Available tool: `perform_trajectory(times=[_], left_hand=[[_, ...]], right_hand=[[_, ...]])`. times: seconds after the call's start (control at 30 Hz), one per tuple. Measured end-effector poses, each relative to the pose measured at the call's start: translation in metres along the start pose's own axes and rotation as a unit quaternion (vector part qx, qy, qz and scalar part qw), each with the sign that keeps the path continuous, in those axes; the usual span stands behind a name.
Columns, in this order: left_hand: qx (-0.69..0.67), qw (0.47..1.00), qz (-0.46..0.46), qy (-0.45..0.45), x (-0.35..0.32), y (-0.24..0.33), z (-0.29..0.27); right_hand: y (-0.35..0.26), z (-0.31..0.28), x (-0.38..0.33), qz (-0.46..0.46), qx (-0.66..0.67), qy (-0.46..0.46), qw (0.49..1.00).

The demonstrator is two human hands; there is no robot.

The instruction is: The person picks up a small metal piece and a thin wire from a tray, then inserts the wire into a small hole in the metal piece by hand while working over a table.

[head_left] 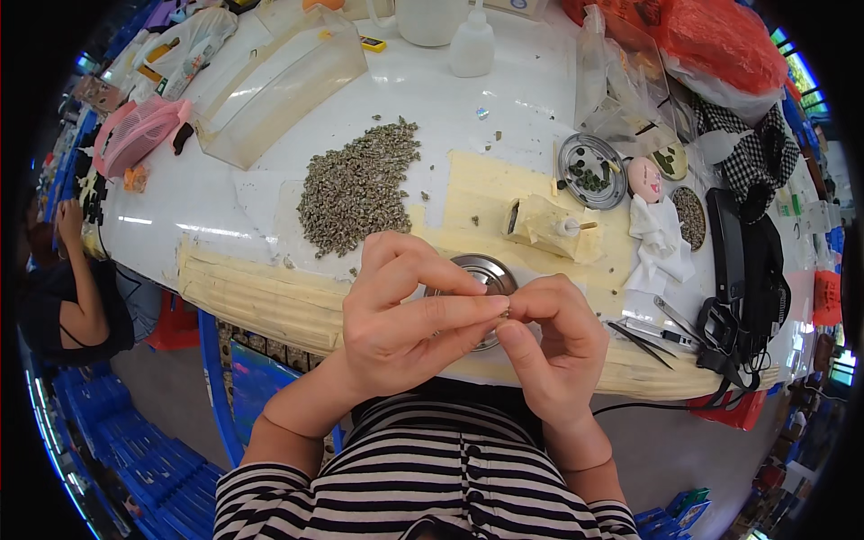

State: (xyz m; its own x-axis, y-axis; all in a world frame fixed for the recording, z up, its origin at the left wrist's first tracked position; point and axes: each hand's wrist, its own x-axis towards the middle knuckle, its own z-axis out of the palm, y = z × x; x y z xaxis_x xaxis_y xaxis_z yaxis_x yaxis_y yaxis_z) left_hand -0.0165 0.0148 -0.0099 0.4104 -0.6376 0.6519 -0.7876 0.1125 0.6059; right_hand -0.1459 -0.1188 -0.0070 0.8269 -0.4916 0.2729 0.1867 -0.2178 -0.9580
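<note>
Two bare hands pinch one tiny piece, mid-frame.
Left hand [405, 310] and right hand [553, 337] fingertips meet above a round metal dish [486, 270]; a grey, grainy heap [355, 189] lies beyond.

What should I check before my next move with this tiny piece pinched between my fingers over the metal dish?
1. Grip: left hand and right hand meet fingertip to fingertip on a small piece; ok.
2. Piece's condition: too small to make out; cannot tell.
3. Metal dish sits directly behind the hands on the table; ok.
4. Supply: pile of small grey-green pieces lies within reach, left of the dish; ok.
5. Tweezers lie to the right near the table edge, untouched; ok.
6. Stray pieces are scattered around the pile; not ok.
</note>
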Motion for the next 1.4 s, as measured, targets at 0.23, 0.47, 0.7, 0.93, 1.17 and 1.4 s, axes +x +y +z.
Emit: perform_trajectory(times=[0.23,0.47,0.7,0.93,1.17,1.4], left_hand=[[0.032,0.999,-0.002,0.006,-0.001,0.000,0.001],[0.010,1.000,-0.001,-0.002,-0.001,0.000,-0.001],[0.031,1.000,0.003,-0.004,-0.002,0.001,0.001],[0.036,0.999,-0.004,0.009,-0.001,0.002,0.002],[0.019,1.000,0.019,-0.015,0.000,0.002,0.001],[0.028,1.000,0.007,-0.001,-0.002,0.000,0.003]], right_hand=[[-0.009,0.000,0.001,-0.181,-0.172,0.007,0.968],[0.000,-0.002,-0.001,-0.040,-0.074,0.004,0.996],[0.003,-0.002,-0.002,-0.084,-0.100,0.030,0.991],[0.001,-0.002,-0.003,-0.143,-0.170,0.033,0.974],[0.004,-0.004,0.000,-0.035,-0.077,-0.024,0.996],[-0.001,-0.002,-0.003,-0.150,-0.169,0.049,0.973]])
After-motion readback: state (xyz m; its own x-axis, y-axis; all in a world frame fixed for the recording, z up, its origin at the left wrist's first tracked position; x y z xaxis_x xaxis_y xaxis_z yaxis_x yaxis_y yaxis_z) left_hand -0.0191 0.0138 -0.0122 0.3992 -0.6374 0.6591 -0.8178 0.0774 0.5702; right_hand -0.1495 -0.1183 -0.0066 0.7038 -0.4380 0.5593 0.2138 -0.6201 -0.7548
